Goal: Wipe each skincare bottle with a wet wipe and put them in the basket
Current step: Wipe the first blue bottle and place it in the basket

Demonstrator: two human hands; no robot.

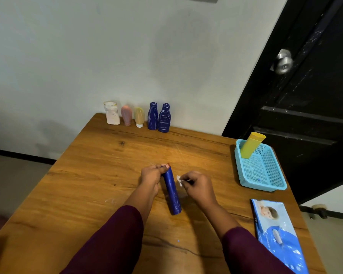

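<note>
Gripping the blue tube (171,192) at its top end: left hand (151,175), fingers curled, frame centre. Right hand (198,184) fingers pinch wet wipe (179,179) just beside it.

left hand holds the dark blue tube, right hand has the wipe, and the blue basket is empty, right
One thing is wrong: the light blue plastic mesh basket is not empty; the head view shows a yellow plastic tube leaning in its far corner. The rest holds.
</note>
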